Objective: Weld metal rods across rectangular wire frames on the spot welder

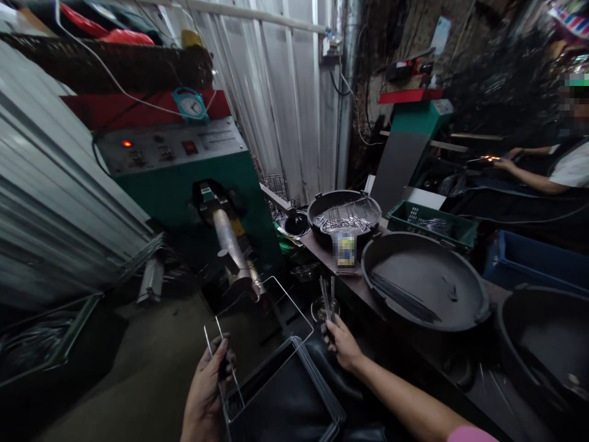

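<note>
At the bottom centre of the frame lies a stack of wire loops (319, 382), and beside it the left hand (214, 371) pinches one wire loop (294, 303), which I think is best held level. The right hand (341, 344), lower centre, has its grip closed around metal rods (327, 301); better hold them gathered, well apart from the metal arm (225, 233), left of centre.

A thin, bright wire frame (291, 299) with bent corners slants through the lower centre, gripped in your left hand (216, 368). A small bundle of short grey metal rods (327, 301) points upward from your right hand (341, 345), right of centre. Stacked rectangular wire frames (318, 382) lie at bottom centre, edges aligned.
</note>
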The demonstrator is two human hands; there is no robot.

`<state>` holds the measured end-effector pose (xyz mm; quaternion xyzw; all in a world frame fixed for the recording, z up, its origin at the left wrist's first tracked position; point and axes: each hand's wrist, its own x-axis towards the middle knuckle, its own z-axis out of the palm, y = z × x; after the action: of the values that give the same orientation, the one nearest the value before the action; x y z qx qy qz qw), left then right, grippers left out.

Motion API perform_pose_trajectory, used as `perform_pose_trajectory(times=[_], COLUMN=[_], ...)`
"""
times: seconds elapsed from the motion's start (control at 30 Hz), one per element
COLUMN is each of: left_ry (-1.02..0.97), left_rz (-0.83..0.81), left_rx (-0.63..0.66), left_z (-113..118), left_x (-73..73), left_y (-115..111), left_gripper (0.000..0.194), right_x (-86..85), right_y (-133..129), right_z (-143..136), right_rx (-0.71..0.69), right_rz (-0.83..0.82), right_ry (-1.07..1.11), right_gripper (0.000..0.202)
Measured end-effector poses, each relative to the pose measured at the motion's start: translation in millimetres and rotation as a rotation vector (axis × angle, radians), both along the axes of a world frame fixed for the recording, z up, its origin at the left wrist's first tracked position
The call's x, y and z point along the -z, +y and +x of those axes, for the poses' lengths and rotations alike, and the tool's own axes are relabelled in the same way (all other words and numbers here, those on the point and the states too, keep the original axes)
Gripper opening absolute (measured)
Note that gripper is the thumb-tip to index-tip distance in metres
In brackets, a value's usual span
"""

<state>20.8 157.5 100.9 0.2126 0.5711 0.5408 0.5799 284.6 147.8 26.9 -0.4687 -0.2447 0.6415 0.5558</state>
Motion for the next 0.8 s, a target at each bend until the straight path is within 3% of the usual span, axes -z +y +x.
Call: perform_pose_trajectory(times=[0.2,0.47,0.67,0.8], left_ry=[0.044,0.021,0.070,0.103], left_rz=[0.013,-0.002,-0.013,0.026], left_rx=[0.056,0.061,0.084,0.089], left_z=[-12,-20,-18,-19], left_x=[-2.9,-7.0,-8.0,-6.7], left_y=[-30,-67,-83,-88], left_gripper=[0.045,0.042,0.046,0.048], right_x=[-29.5,-42.1,-47.0,-46.2], right_y=[22,11,-7,-21], right_z=[21,15,8,10], right_rx=[-0.016,-0.114,-0.195,-0.067], right_rz=[-0.034,-0.038,0.045,0.271], right_ry=[0.332,0.382,0.236,-0.183], right_gripper=[0.023,0.019,0.029,0.025])
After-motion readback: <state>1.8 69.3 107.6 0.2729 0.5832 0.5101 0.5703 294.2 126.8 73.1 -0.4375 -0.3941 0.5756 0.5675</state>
